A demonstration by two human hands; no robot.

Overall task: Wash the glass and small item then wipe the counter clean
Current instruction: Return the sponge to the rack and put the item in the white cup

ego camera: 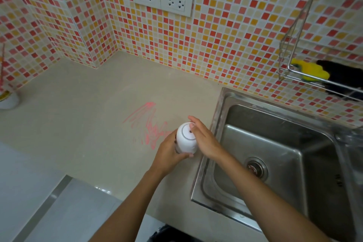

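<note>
Closest to me, the front edge of the pale surface (88, 124) runs on a slant left of the sink (275, 143), with a grey ledge dropping away below it, so there is little room on the near side. Just left of the sink's left rim, both hands hold a white-topped vessel (185, 138) above the surface. The left hand (170, 150) grips its lower body with fingers curled round it. The right hand (204, 139) is wrapped over the cap end, with the thumb on the top face and the fingers (193, 119) round the far side. I take it for the glass of the task, though I cannot be sure. It looks dry and has not reached the basin, so I judge the washing hardly begun. Just beyond the vessel, left of the sink, a pink smear (146, 119) streaks the surface unwiped, so the wiping is all still to do. The basin holds nothing but its drain (256, 169), and the way over the rim is open. I cannot pick out a tap. Behind the sink a wire rack (290, 45) hangs on the tiled wall (225, 45) with a yellow sponge (311, 70) in it, and the rack juts out over the back rim. Well to the left of the sink a white cup (8, 101) stands by the corner, with bare surface between it and the smear.
</note>
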